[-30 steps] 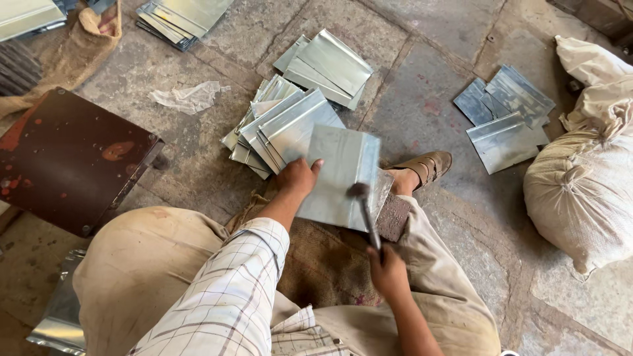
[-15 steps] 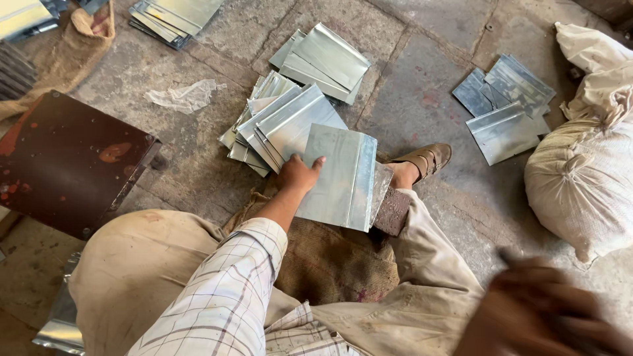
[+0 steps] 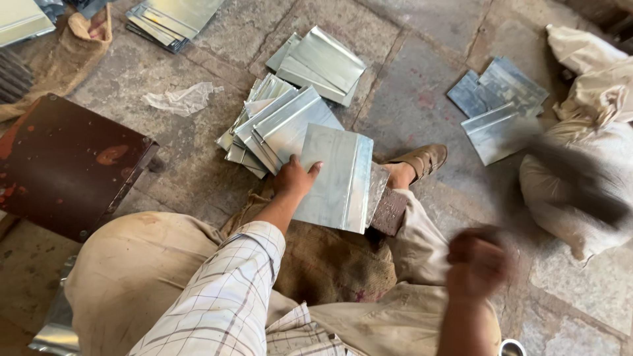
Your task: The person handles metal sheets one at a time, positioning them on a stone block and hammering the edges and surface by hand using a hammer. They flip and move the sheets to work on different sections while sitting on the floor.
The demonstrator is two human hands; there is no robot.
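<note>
Head view shows a person sitting on a stone floor (image 3: 422,86) with metal sheets all around. Left hand (image 3: 295,178) lies flat and open on a folded metal sheet (image 3: 336,178), pressing it down. That sheet rests on a dark block (image 3: 390,211) just beside the person's shoe (image 3: 422,160). Right hand (image 3: 476,262) is up in the air and closed in a fist around a handle. It is very blurry, and the dark smear of the hammer (image 3: 573,181) stretches out to the right.

A pile of bent sheets (image 3: 277,122) sits just behind the held sheet. More sheets (image 3: 494,109) lie near a white sack (image 3: 587,132). A rusty brown box (image 3: 62,165) stands on the left.

It looks like the hitting step: the hammer is raised over the sheet's folded edge. A good hit needs the left hand holding the sheet steady, with fingers well away from the fold.
</note>
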